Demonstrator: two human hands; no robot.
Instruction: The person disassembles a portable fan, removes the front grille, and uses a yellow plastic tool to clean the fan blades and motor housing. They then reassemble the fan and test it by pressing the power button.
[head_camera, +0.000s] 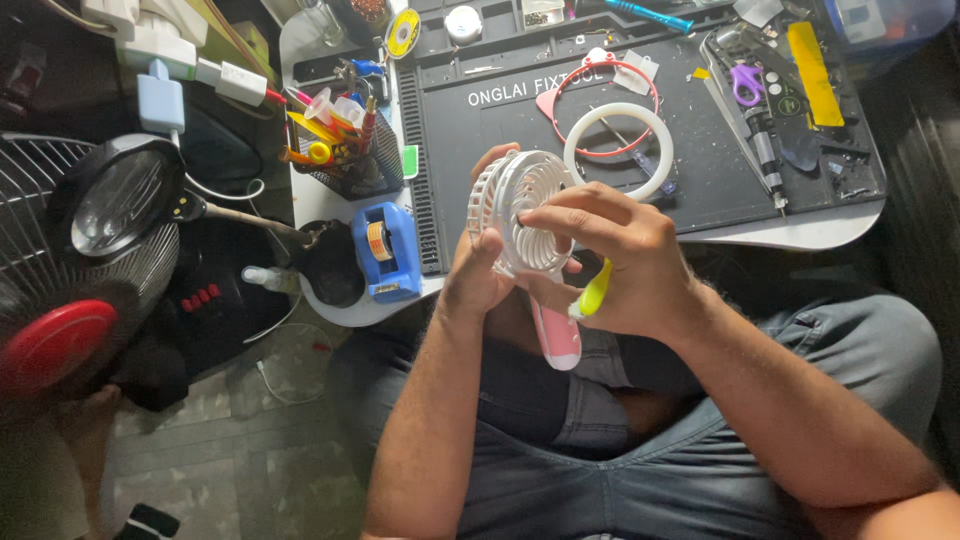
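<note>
A small handheld fan (520, 215) with a white round grille and a pink handle (556, 335) is held over my lap. My left hand (478, 270) grips it from the left side, at the grille's edge and the neck. My right hand (620, 260) rests fingertips on the grille's front and also clasps a yellow-green tool (595, 290), whose tip I cannot see. On the dark work mat (500, 120) beyond lie a white ring (618, 150) and a pink-red ring (605, 100).
A blue tape dispenser (385, 250) sits at the table's near left edge, beside a mesh holder (345, 150) full of tools. A screwdriver (765, 160) and purple scissors (745, 82) lie at the mat's right. A magnifier (115, 205) and a floor fan (60, 300) stand left.
</note>
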